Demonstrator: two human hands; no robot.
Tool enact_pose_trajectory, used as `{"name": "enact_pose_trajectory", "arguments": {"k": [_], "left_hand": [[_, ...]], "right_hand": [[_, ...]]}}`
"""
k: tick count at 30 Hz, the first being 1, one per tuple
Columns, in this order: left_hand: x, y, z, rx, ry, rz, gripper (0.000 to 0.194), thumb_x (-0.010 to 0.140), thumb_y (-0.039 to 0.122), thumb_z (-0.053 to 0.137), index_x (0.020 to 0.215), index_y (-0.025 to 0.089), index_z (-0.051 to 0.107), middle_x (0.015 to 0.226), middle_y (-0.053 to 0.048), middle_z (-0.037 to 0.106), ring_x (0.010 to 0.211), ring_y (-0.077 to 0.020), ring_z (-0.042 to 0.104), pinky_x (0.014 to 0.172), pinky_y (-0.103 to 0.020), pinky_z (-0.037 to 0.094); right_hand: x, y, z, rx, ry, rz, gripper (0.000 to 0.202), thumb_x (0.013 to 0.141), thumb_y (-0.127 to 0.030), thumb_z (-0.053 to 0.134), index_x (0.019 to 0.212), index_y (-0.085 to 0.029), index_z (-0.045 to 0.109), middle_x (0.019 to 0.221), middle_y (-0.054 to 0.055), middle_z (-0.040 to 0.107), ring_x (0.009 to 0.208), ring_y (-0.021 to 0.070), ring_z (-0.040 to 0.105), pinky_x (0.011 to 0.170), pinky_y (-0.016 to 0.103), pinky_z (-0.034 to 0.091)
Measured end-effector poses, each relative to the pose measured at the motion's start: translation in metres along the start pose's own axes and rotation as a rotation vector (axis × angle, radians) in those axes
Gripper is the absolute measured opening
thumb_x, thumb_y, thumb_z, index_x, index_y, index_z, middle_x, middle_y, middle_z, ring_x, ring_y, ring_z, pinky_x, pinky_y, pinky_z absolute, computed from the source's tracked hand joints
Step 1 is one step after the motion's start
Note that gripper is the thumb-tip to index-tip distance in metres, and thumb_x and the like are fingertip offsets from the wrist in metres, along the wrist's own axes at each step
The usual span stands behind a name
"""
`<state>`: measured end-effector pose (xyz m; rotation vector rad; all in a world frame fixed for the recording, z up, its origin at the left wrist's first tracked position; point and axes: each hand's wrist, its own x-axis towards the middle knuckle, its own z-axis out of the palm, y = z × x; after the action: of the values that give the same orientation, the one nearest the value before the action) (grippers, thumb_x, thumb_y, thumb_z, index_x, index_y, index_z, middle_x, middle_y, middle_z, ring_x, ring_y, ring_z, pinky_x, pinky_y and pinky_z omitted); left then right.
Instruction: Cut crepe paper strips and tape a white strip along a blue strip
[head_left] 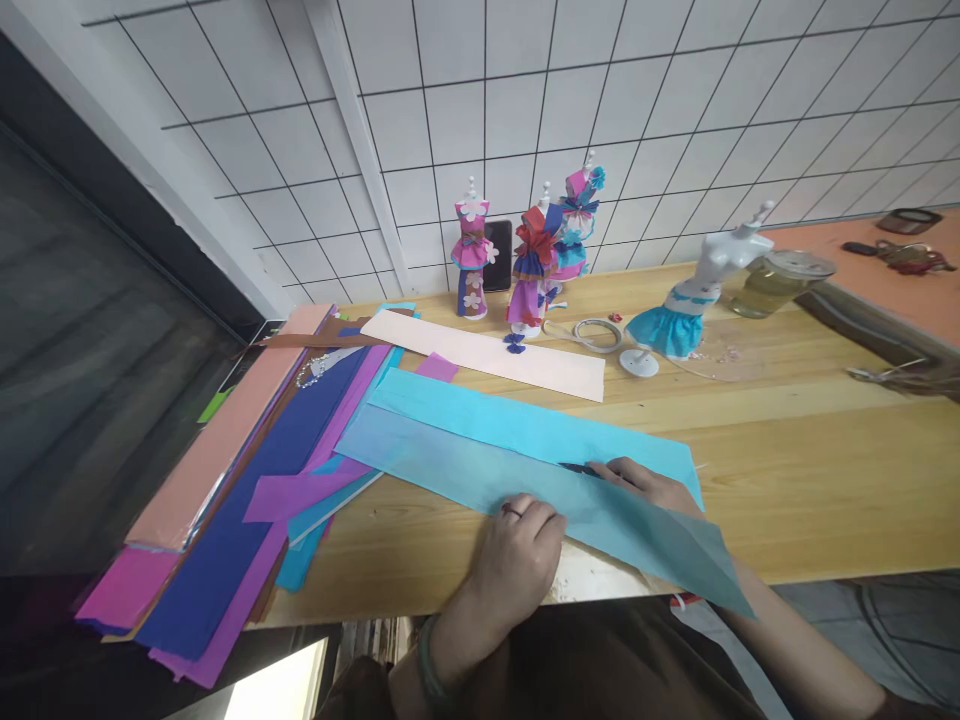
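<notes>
A sheet of blue crepe paper is parted lengthwise into a bright far strip (480,405) and a duller near strip (442,465). My left hand (523,548) is closed on the near strip's front edge, fingers curled, a ring on one finger. Partly covered by that strip, my right hand (652,485) grips scissors (577,468). Only their dark, pointed blade shows, lying along the split between the strips. The handles are hidden under my hand and the paper. The near strip's right end drapes over my right wrist.
Stacked coloured crepe paper (255,500) lies at left. Behind the blue sheet are a pale pink strip (487,355), a tape roll (598,335) and several small dressed mannequins (471,250). A white mannequin in a blue skirt (667,325) leans near a jar (780,285).
</notes>
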<state>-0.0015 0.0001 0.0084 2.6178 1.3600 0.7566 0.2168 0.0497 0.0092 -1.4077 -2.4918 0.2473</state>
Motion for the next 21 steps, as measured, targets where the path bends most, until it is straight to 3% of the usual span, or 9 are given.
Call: {"name": "enact_pose_trajectory", "arguments": {"k": [3,14,21], "left_hand": [[-0.0001,-0.0001,0.0,-0.021,-0.005,-0.001,0.016,0.079,0.007,0.041,0.08,0.016,0.054,0.078,-0.004,0.054,0.081,-0.0164,0.048,0.072,-0.031,0.043],[-0.0014,-0.0003,0.0,-0.026,-0.038,-0.002,0.015,0.078,0.006,0.042,0.08,0.016,0.053,0.079,-0.004,0.053,0.082,-0.0164,0.047,0.072,-0.031,0.042],[0.0001,-0.0005,-0.002,-0.018,-0.045,0.006,0.013,0.078,0.007,0.042,0.076,0.016,0.051,0.078,-0.004,0.052,0.079,-0.016,0.047,0.071,-0.03,0.042]], "right_hand": [[0.0006,0.0008,0.0004,-0.051,-0.054,-0.043,0.043,0.077,-0.022,0.038,0.119,-0.024,0.05,0.095,0.005,0.059,0.079,0.0184,0.058,0.063,0.028,0.047],[-0.0014,0.0017,0.0024,-0.066,-0.038,-0.068,0.04,0.081,-0.021,0.037,0.119,-0.024,0.048,0.094,0.005,0.058,0.078,0.0171,0.057,0.062,0.026,0.046],[0.0045,0.0033,0.0043,-0.094,-0.034,-0.056,0.051,0.074,-0.013,0.04,0.123,-0.028,0.043,0.097,0.003,0.058,0.071,0.0145,0.059,0.056,0.023,0.047]]}}
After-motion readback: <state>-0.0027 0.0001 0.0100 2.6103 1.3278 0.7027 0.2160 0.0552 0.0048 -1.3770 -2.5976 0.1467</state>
